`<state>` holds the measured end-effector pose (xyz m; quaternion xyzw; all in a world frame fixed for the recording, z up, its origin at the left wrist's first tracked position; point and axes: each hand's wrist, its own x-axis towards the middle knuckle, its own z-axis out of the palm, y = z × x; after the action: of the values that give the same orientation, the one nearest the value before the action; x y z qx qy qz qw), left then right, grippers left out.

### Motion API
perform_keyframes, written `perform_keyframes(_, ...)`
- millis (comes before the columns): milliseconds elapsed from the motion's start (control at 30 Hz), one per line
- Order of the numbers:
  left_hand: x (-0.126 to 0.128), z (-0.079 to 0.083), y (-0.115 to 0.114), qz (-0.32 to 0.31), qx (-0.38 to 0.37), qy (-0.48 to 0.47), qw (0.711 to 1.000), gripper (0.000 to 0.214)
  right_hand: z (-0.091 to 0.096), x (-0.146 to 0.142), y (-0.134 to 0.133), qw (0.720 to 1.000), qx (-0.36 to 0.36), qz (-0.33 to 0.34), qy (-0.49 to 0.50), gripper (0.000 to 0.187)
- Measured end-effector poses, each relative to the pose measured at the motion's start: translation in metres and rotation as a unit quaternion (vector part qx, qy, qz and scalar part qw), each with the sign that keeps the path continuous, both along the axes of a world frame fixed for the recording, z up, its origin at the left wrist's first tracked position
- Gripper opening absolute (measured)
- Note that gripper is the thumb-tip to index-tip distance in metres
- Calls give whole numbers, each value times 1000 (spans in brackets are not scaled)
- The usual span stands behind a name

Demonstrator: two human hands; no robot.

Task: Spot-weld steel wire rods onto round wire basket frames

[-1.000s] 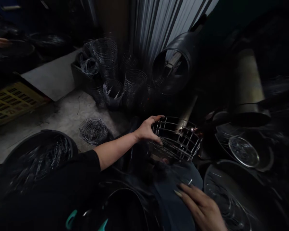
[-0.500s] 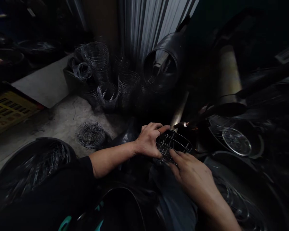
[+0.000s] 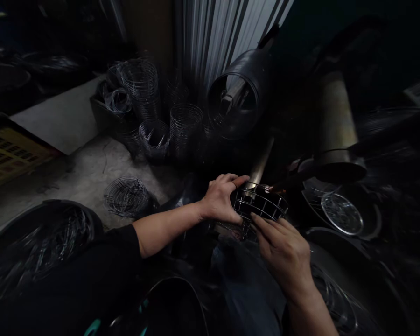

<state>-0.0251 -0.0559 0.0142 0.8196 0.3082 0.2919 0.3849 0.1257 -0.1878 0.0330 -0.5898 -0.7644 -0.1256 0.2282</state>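
Observation:
Between my hands is a small round wire basket (image 3: 273,207) with a grid of thin metal rods. My left hand (image 3: 220,199) grips its left side, thumb below and fingers over the top edge. At its near side my right hand (image 3: 283,249) has its fingertips closed on the wire; what exactly they pinch is partly hidden. The far rim lies by a coppery metal tip (image 3: 267,189) at the end of a dark arm. A metal bar (image 3: 261,168) slants up behind the basket, its lower end close to the rim.
Stacks of wire baskets (image 3: 186,123) stand at the back left, and another wire basket (image 3: 128,196) sits on the floor. Dark tubs hold wire pieces at left (image 3: 61,240) and right (image 3: 336,289). A thick metal cylinder (image 3: 338,112) hangs at right. A yellow crate (image 3: 12,154) is far left.
The basket has shifted slightly right and appears turned, with its rim showing more plainly. My right hand has curled its fingers more. The person's hand at far left is out of view.

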Motion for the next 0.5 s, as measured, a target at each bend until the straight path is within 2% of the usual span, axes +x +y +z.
perform_keyframes(333,9,3,15,9,-37,4,999,100,5,8,20,1000,20,-4,16,23)
perform_keyframes(500,15,4,22,11,-40,4,999,100,2,12,26,999,7,-38,28,24)
